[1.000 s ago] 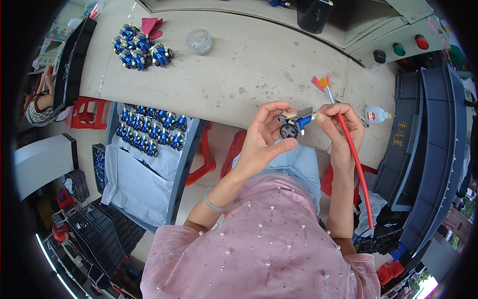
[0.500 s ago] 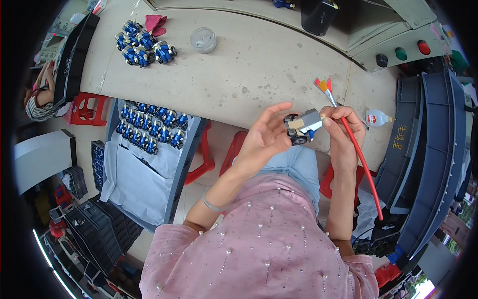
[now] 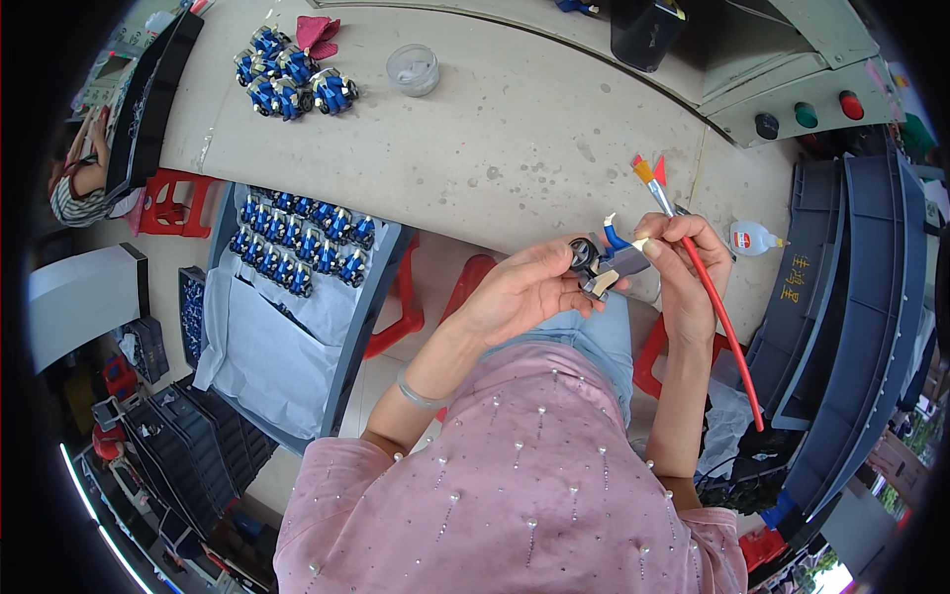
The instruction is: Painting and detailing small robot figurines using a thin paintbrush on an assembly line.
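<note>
Before me I hold a small toy figure (image 3: 621, 259) in blue, grey and cream, with black wheels, above my lap. The fingers of my left hand (image 3: 534, 287) are closed on its wheeled side. My right hand (image 3: 683, 262) pinches the opposite end between thumb and fingertips. Tucked in that same hand is a paintbrush (image 3: 714, 307) with a long red handle. Its tan bristles point up and away, beside a second red tip (image 3: 660, 168) whose kind I cannot make out. A cream-tipped blue arm of the figure sticks upward.
Similar toy figures (image 3: 287, 74) cluster at the bench's far left, by a pink cloth (image 3: 318, 36) and a clear cup (image 3: 412, 70). A paper-lined tray (image 3: 272, 366) at left holds rows of figures. A clear bottle (image 3: 754, 238) lies right, near stacked grey trays (image 3: 861, 297). Red stools (image 3: 398, 297) stand below.
My left hand, its fingers spread beside the toy before, has closed on the wheeled side. The toy has turned, so its blue arm now points up. The brush stays in my right hand.
</note>
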### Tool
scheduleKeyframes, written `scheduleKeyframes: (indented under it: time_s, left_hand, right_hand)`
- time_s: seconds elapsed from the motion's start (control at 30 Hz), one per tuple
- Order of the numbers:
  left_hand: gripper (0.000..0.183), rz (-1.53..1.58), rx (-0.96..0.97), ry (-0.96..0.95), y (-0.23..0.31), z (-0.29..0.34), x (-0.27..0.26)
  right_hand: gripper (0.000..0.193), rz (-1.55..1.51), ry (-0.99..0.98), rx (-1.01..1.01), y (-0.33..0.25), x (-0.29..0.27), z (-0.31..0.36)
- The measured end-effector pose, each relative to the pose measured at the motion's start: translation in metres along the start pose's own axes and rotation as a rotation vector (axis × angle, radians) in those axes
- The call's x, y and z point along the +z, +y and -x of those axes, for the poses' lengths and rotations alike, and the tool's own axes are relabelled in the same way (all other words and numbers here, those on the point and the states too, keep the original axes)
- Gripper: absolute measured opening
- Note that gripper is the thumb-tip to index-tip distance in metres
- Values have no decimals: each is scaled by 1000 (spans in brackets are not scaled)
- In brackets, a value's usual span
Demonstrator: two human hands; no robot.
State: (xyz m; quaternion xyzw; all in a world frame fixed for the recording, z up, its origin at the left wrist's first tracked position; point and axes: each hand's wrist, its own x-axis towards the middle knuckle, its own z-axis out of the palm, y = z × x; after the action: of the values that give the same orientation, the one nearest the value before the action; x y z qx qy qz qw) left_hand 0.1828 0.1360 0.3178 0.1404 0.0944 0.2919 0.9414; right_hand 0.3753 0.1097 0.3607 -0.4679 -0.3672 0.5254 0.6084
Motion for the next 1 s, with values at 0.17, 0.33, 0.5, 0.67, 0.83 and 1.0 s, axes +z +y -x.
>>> scheduleKeyframes:
  time_s: [0.17, 0.33, 0.5, 0.67, 0.83, 1.0]
  left_hand:
    - [44, -148, 44, 107, 3, 3, 6]
    - [44, -263, 89, 216, 7, 7, 19]
    - [54, -320, 231, 293, 29, 52, 22]
    - [53, -624, 551, 661, 50, 169, -20]
    - [51, -1165, 474, 1488, 36, 272, -108]
    - [49, -1583, 469, 1630, 34, 299, -183]
  right_hand:
    - [15, 63, 28, 26, 3, 0, -2]
    - [13, 142, 70, 52, 11, -7, -4]
    - [8, 352, 166, -59, 18, -26, -10]
    - [13, 205, -52, -62, 12, -47, -21]
    - [11, 193, -100, -18, 19, -41, -28]
    - [11, 211, -162, 4, 21, -27, -31]
